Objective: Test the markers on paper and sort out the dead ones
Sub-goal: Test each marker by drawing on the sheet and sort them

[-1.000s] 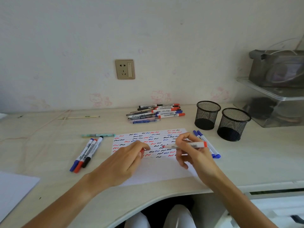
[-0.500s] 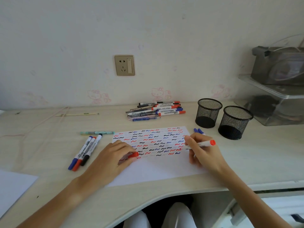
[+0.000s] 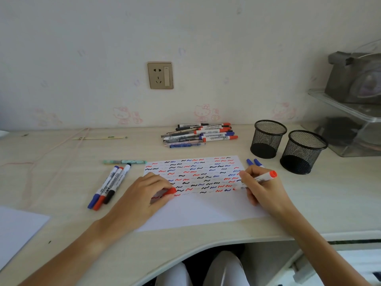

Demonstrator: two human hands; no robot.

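A white paper sheet covered with red, blue and black squiggles lies in front of me. My right hand holds a red marker like a pen, its tip on the paper's right side at the last squiggle row. My left hand rests on the paper's left part and holds a red cap in its fingers. A pile of markers lies at the back. Three markers lie left of the paper. Two blue markers show behind my right hand.
Two black mesh cups stand at the back right, beside a clear tiered tray. A teal pen lies above the three markers. Another white sheet sits at the left edge. The desk edge curves in near me.
My right hand swung the red marker from level above the paper down into writing grip, tip on the sheet's right side. My left hand drew back slightly with the red cap.
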